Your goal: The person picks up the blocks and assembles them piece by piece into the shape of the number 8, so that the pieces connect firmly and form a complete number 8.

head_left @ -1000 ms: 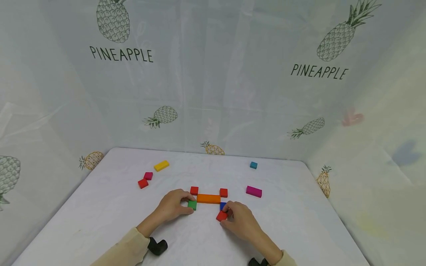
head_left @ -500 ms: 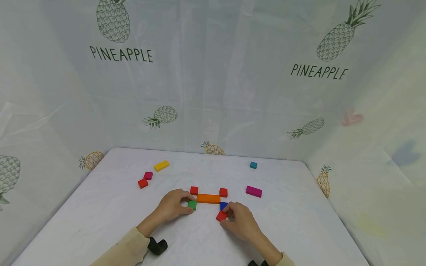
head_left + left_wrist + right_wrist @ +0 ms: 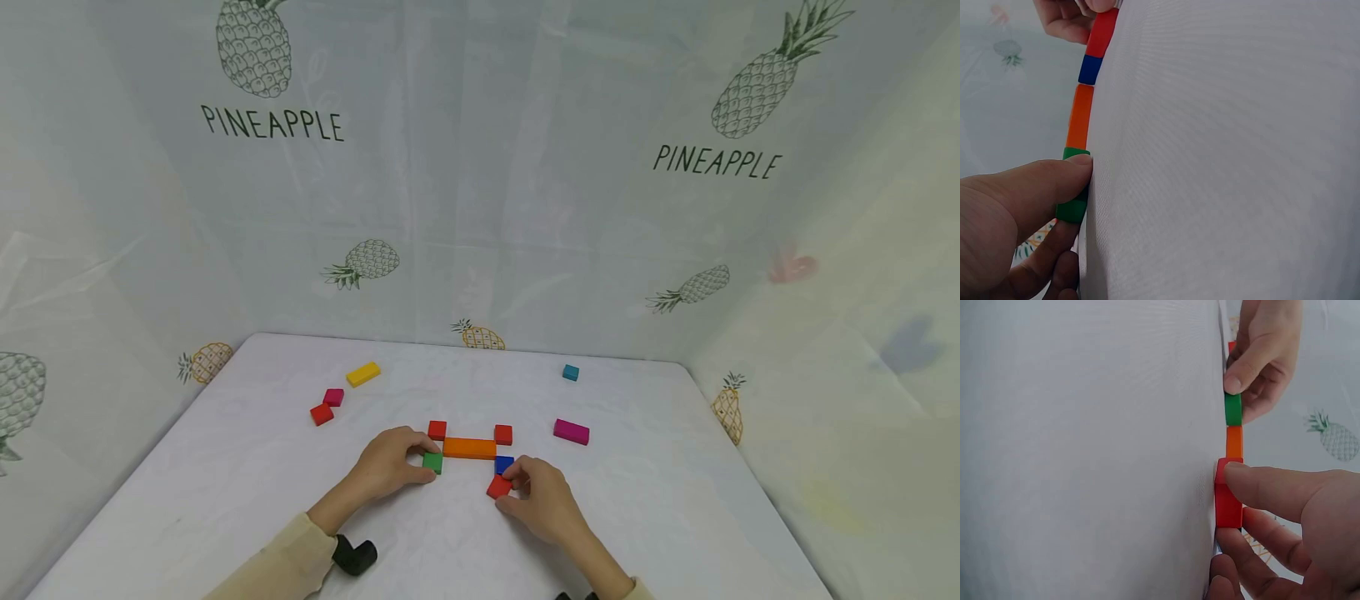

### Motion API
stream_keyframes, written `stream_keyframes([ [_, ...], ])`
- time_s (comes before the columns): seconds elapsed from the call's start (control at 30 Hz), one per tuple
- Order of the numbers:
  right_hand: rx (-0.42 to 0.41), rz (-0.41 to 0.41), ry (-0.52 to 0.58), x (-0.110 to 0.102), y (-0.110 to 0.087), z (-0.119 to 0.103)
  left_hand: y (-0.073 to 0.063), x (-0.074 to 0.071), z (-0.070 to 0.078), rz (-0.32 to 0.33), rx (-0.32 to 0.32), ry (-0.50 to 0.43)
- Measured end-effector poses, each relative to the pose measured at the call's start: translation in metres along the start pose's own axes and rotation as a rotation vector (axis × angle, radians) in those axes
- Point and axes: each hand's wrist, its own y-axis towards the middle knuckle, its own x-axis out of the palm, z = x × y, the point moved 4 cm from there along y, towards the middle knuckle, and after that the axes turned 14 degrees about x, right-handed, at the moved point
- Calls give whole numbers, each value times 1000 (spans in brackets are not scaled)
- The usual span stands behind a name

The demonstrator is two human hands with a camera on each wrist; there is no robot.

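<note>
My left hand (image 3: pixel 388 463) pinches a green block (image 3: pixel 432 463) between thumb and fingers at the left end of an orange bar-shaped block (image 3: pixel 469 448). With thumb and fingertips, my right hand (image 3: pixel 546 502) pinches a red block (image 3: pixel 498 487), which sits turned at an angle just below a blue block (image 3: pixel 504 464). That blue block lies at the orange bar's lower right corner. Two more red cubes, one at the upper left (image 3: pixel 437 430) and one at the upper right (image 3: pixel 503 434), stand at the bar's far corners. In the left wrist view, the thumb covers part of the green block (image 3: pixel 1072 211).
On the white table (image 3: pixel 247 467) at the left lie a yellow block (image 3: pixel 363 374), a pink block (image 3: pixel 333 397) and a red block (image 3: pixel 322 414). A magenta block (image 3: pixel 572 432) and a small teal block (image 3: pixel 571 372) lie at the right. A pineapple-print curtain surrounds the table.
Both hands keep their places on the green and red blocks. The blocks have not visibly moved; only the view shifts very slightly.
</note>
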Motion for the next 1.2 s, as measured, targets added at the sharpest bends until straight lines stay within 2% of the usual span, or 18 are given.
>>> stream_keyframes([
  [0.63, 27, -3, 2, 1, 2, 4, 0, 0, 1, -8, -7, -6],
  [1.2, 30, -19, 16, 1, 2, 3, 2, -1, 1, -16, 13, -8],
])
